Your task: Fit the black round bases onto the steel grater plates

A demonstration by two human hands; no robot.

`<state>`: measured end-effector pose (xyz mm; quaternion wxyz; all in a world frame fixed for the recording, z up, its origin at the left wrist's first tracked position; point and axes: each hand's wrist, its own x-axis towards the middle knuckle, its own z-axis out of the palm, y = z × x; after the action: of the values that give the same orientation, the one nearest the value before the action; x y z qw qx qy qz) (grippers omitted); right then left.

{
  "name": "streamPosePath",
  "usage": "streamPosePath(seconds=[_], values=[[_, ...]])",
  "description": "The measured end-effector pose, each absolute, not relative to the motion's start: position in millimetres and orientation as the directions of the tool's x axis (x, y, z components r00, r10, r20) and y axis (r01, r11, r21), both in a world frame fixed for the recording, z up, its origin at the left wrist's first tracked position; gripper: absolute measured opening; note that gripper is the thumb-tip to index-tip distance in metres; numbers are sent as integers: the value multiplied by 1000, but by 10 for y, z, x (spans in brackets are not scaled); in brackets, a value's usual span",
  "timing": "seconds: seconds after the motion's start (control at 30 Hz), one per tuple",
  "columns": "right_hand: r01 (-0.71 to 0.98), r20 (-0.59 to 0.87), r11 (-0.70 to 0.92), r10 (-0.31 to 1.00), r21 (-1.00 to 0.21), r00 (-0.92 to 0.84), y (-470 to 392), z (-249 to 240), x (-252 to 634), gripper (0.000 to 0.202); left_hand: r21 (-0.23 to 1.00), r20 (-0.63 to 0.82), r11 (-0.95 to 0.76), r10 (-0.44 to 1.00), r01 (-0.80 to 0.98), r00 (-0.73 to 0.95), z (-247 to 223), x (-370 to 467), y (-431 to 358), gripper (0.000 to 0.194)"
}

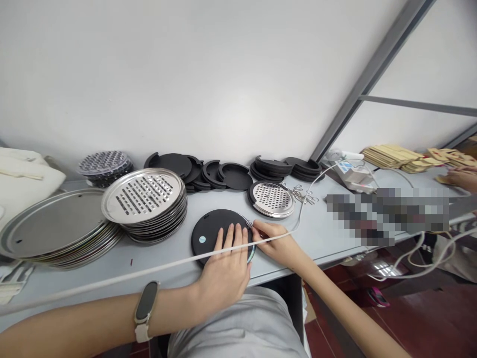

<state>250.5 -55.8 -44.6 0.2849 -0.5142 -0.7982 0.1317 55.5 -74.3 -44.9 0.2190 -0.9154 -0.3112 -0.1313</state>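
A round black disc (208,223) with a small pale round sticker lies on the grey table near its front edge. My left hand (229,268) rests on it, palm down, with the fingers stretched out over its right part. At the disc's right rim, my right hand (272,241) pinches a small metal wire clip (249,224). Part of the clip is hidden by the fingers. More wire clips (303,195) lie loose behind my right hand. Close by sits a round perforated metal grater (274,199) with a black part around its left edge.
Stacks of slotted metal discs (147,196) and plain metal trays (55,223) stand left. Black curved parts (234,176) line the wall. A white cable (149,271) crosses over my left hand. Right are a white device (354,174), wooden pieces (395,156) and another person's hand (462,178).
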Motion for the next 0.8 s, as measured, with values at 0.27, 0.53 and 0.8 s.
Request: streamPosePath(seconds=[0.27,0.53,0.8], values=[[736,258,391,920,-553,-296,-467,-409,2508,26,-301,367,-725,511,620,777,-455,559,-735,60],[671,261,421,907,-611,-332,-396,-419,2543,26,-302,366,-726,509,617,779,-438,560,-741,60],[657,417,440,886,-613,-204,-417,-410,2506,8,-287,367,-727,519,624,772,-441,560,-724,60]])
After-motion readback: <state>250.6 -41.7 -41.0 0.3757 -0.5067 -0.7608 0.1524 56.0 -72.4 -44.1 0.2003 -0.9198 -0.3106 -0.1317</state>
